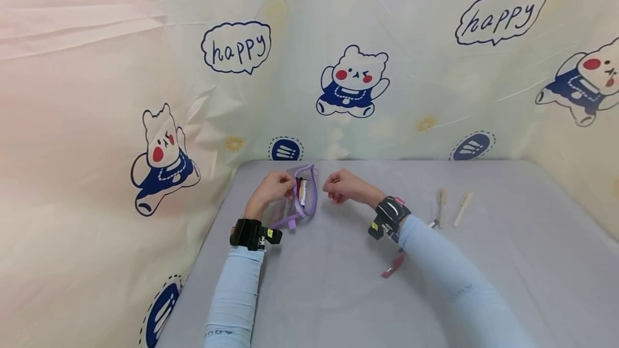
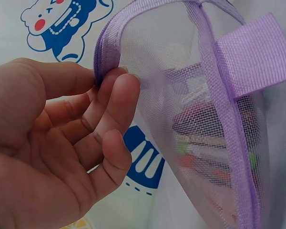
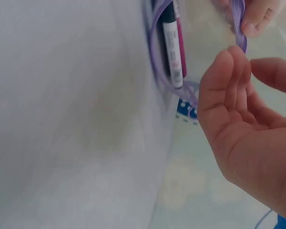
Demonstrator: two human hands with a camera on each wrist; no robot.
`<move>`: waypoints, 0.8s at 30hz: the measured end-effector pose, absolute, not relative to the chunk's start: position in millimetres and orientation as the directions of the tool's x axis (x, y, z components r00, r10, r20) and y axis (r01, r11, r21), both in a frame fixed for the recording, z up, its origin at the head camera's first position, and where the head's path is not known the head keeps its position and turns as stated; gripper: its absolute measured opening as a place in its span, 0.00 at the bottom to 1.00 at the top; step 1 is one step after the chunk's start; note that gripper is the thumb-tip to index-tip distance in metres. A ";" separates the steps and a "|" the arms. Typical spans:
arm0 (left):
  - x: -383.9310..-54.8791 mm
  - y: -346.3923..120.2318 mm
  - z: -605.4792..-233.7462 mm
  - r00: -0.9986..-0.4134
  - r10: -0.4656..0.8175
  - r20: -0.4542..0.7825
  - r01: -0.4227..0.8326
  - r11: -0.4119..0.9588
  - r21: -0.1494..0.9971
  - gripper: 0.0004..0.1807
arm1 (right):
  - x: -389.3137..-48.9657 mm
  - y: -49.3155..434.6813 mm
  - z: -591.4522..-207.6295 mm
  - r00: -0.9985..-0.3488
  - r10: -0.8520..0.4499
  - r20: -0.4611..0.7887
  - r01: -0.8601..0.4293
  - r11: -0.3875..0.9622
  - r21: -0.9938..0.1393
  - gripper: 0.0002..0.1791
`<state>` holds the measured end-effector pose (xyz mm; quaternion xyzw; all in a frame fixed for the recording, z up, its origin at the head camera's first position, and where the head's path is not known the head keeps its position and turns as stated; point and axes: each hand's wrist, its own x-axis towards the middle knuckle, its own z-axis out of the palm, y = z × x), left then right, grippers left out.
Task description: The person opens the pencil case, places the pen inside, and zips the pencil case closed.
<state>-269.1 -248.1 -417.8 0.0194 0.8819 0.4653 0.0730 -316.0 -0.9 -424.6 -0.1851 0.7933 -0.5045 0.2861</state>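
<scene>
A mesh pencil pouch with purple trim [image 1: 314, 197] lies with its mouth spread at the far left of the table. My left hand [image 1: 275, 188] pinches the zipper edge of that pouch between thumb and fingers, as the left wrist view shows closely. Several pens [image 1: 302, 192] are inside; one is a white marker with a dark cap [image 3: 172, 50]. To the right of the pouch, my right hand [image 1: 349, 187] hovers with loosely bent fingers. The right wrist view shows its thumb apart from the fingers and nothing held.
Two beige pens [image 1: 442, 208] lie at the right of the grey table [image 1: 329, 299]. A dark-red pen-like item [image 1: 394, 266] lies beside my right forearm, and a dark-tipped piece [image 1: 433, 224] is partly hidden behind the sleeve. A printed curtain [image 1: 290, 95] hangs behind the table.
</scene>
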 end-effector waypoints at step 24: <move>-269.7 -244.0 -422.2 -0.988 0.108 -0.111 -0.030 0.573 0.819 0.12 | -285.9 75.4 -405.4 -0.587 -0.767 -0.258 -0.362 0.534 -0.764 0.08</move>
